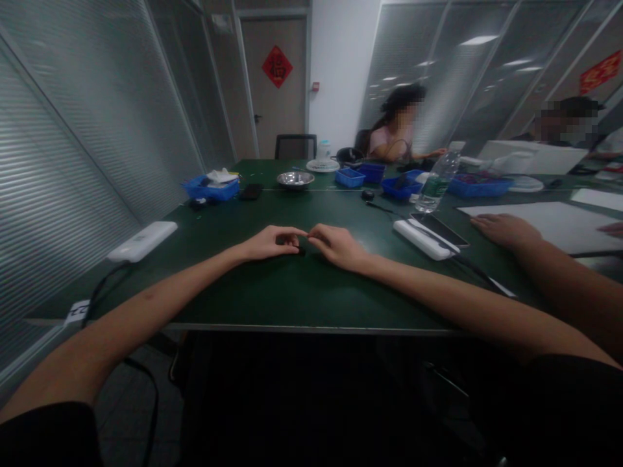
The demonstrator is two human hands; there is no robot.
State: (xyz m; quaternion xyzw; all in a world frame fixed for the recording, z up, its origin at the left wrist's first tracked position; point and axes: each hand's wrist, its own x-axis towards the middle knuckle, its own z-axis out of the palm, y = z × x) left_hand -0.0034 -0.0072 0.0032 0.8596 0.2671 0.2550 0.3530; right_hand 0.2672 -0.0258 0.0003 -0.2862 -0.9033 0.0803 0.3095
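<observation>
My left hand [272, 243] and my right hand [337, 245] meet at the fingertips, low over the middle of the green table [272, 292]. The left index finger reaches across to the right fingertips, while its other fingers curl underneath. A small dark thing [302, 251] shows just by the left thumb and curled fingers; its kind is too small and dim to tell. On the right hand, thumb and fingers are pinched together, and whatever may be between them is hidden.
White power banks [143, 241] [426, 239] with cables lie on both sides. Farther back are a metal bowl [295, 179], blue trays [211, 187] and a water bottle [439, 178]. Another person's hand [506, 230] rests at the right on a pale sheet [555, 217].
</observation>
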